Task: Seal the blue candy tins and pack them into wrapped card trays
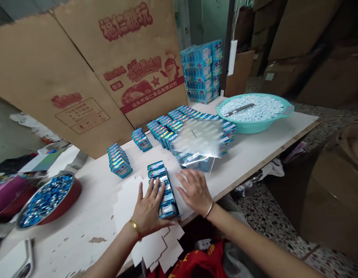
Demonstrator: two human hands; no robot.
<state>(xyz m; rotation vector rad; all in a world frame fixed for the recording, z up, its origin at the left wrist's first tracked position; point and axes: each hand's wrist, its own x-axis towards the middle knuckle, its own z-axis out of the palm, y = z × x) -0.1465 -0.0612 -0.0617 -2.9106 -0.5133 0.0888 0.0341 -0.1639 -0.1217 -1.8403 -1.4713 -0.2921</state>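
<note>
A short row of small blue packs (167, 197) lies on the table near its front edge. My left hand (150, 206) rests on this row with its fingers spread, the tips on top of the packs. Just right of the row is my right hand (194, 191), empty, with its fingers apart and slightly bent. Beyond it, a blurred clear plastic bag (197, 137) covers part of a larger group of blue packs (164, 129). Loose white cards (125, 208) lie under and beside my left forearm.
A large cardboard box (89, 77) stands at the back. A turquoise basin (254, 126) of white tablets holds a dark scoop-like tool. At left is a red bowl (67, 200) of blue wrapped pieces. Stacked blue packages (200, 73) stand behind. Two smaller pack rows include one (119, 160) at left.
</note>
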